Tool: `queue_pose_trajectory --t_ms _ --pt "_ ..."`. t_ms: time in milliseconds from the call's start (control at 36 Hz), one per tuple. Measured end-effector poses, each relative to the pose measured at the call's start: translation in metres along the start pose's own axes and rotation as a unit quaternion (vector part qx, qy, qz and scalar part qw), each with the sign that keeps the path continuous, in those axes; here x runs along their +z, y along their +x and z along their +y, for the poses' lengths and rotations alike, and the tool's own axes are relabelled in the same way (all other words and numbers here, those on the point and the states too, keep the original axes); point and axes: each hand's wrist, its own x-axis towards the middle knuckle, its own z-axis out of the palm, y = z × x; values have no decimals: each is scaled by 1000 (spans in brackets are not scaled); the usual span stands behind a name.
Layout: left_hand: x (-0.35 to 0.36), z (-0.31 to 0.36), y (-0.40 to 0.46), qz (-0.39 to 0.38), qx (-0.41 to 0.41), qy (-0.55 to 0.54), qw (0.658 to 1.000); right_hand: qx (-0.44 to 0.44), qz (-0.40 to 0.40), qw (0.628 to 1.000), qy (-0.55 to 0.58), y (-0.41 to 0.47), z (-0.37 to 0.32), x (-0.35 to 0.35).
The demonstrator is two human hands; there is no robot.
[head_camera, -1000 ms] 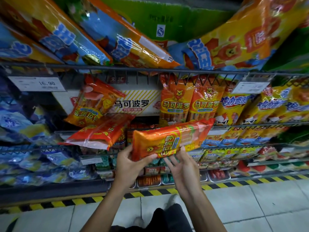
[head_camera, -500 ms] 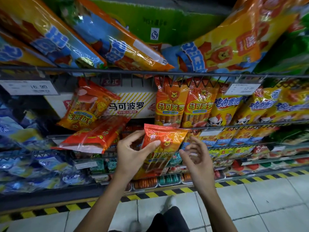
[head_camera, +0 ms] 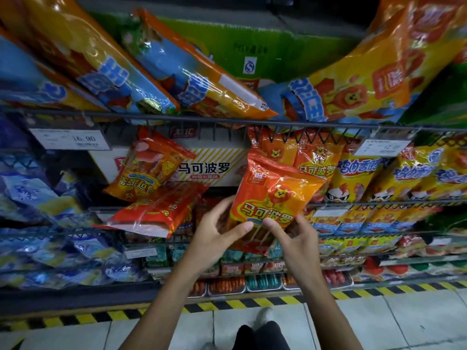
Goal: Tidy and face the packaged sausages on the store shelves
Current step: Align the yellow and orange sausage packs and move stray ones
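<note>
I hold an orange sausage pack with a lion face (head_camera: 273,195) upright in front of the middle shelf. My left hand (head_camera: 217,231) grips its lower left edge and my right hand (head_camera: 290,236) pinches its lower right. Behind it two like packs (head_camera: 318,160) stand upright on the shelf. To the left, one orange pack (head_camera: 149,168) leans upside down, and a red pack (head_camera: 156,210) lies tilted over the wire rail.
Large orange and blue bags (head_camera: 202,79) overhang from the top shelf. A white carton (head_camera: 214,168) sits behind the packs. Yellow chicken-sausage packs (head_camera: 358,178) fill the right. Blue packs (head_camera: 38,198) crowd the left. Price tags (head_camera: 70,138) hang on the rail; hazard-striped floor edge (head_camera: 240,304) below.
The pack went from lying sideways in both hands to upright and facing me, and has risen toward the shelf. My right hand, off it half a second ago, grips it again.
</note>
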Motion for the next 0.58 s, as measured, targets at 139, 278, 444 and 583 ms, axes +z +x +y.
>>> queue_pose_trajectory --t_ms 139,278,444,583 --pt "-6 -19 -11 70 5 43 997 -39 -42 998 -34 12 -2 9" --pt "-12 -14 -4 138 57 27 988 -33 -99 994 -43 28 0 15" --pt "-17 -6 13 190 104 47 975 -76 -97 986 -116 46 4 15" --pt "-18 -6 22 209 110 53 970 -116 -43 985 -117 58 12 24"
